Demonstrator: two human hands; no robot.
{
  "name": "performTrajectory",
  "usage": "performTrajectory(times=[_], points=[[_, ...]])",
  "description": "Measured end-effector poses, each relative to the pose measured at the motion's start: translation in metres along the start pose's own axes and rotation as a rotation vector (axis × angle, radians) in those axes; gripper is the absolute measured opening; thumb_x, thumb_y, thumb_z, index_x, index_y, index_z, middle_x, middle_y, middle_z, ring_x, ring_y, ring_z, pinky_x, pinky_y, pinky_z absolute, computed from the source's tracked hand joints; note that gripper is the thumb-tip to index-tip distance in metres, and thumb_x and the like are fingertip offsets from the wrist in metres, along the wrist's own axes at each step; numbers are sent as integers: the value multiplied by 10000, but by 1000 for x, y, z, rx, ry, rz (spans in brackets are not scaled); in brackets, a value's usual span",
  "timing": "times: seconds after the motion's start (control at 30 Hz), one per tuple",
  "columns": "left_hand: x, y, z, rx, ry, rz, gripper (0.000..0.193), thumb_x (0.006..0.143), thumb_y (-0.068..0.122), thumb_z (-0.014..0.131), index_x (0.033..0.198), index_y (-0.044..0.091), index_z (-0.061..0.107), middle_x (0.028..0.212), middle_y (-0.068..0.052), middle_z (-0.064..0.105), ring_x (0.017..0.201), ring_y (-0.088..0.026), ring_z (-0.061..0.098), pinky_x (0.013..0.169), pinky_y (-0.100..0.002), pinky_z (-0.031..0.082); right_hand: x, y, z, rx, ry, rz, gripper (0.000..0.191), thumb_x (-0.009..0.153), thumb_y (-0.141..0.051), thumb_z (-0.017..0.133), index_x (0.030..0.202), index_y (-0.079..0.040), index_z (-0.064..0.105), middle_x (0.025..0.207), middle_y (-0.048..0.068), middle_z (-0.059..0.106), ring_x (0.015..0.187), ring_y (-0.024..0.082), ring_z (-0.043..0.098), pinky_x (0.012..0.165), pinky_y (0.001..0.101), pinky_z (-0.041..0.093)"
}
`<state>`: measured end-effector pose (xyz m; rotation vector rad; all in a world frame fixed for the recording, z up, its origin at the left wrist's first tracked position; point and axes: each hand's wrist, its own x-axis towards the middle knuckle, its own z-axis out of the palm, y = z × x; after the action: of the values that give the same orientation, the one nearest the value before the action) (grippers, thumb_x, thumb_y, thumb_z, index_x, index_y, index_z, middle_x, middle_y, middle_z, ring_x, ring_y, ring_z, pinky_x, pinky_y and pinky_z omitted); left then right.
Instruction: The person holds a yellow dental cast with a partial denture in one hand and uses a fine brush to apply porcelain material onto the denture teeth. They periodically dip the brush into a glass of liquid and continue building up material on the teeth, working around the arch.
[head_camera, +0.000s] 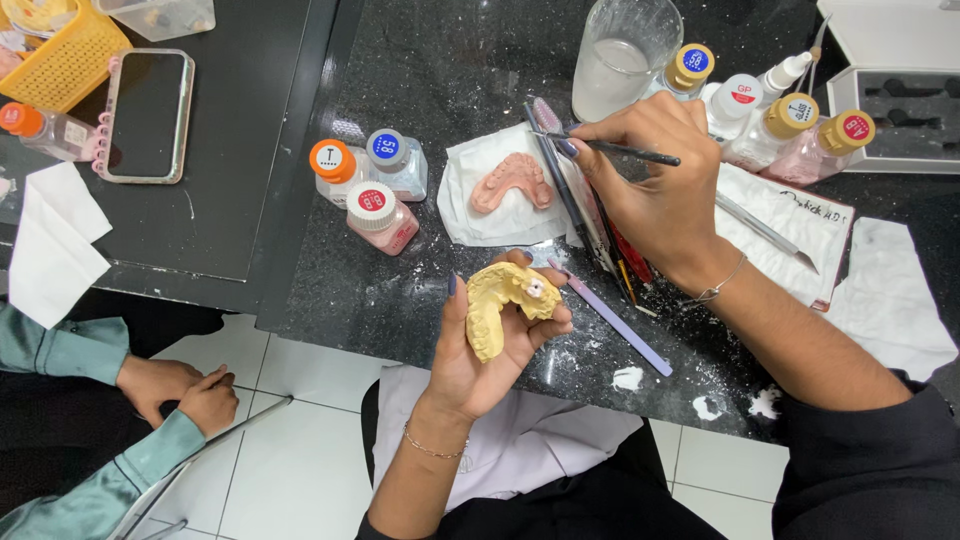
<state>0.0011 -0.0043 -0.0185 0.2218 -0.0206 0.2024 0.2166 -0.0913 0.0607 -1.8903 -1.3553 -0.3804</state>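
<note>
A: Left hand (480, 350) cups the yellow dental cast (505, 305), fingers curled around it, just off the edge of the black table (400, 290), a small pale tooth piece showing on its top.

B: And the right hand (650, 180) pinches a thin brush (625, 151), tip reaching toward the white tissue (470, 215) where the pink denture base (512, 182) lies.

A: Best, I'd judge, to take only a little on the tip (the powder jars (370, 185) sit just beside, caps on).

B: Agreed. Keep the cast steady and tilted up so the tooth faces the eye.

A: Mind the glass of cloudy water (620, 60) near the knuckles; it stands among the capped bottles (780, 115).

B: Another person's clasped hands (180, 390) rest well apart, lower left.
</note>
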Motion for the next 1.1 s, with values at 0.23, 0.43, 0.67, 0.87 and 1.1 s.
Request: performTrajectory(times=[0.23,0.43,0.67,0.87,1.1], points=[[0,2,1,6,17,8,632,1095,562,479,1481,62,465,1434,-257,558,1200,-342,661,1117,-466,528,4,9,-9,89,183,-94,55,1084,6,722,1112,-2,676,1104,106,689,937,210,615,840,331,460],[0,0,0,-50,27,5,618,1090,554,488,1470,67,475,1425,-245,578,1194,-345,654,1109,-467,528,9,35,-39,-71,246,-50,91,1156,11,559,1220,45,614,1099,138,639,934,218,590,828,346,465],[-1,2,2,-33,48,0,620,1067,556,524,1442,64,487,1400,-237,586,1185,-343,656,1099,-464,524,14,35,-38,-192,174,-93,85,1149,-3,563,1152,-19,646,1057,76,636,960,231,575,942,364,376],[-2,3,-1,-17,56,-5,611,1066,553,525,1437,70,480,1391,-241,587,1184,-341,657,1096,-461,524,18,38,-33,-275,154,-118,78,1113,5,595,1136,-36,658,1033,40,636,927,209,565,949,375,319],[1,5,2,-15,74,-18,629,1063,558,519,1449,63,462,1391,-239,592,1176,-341,659,1093,-465,522,22,33,-33,-270,157,-111,49,1107,-5,664,1128,-36,697,991,56,619,879,202,558,887,352,330]])
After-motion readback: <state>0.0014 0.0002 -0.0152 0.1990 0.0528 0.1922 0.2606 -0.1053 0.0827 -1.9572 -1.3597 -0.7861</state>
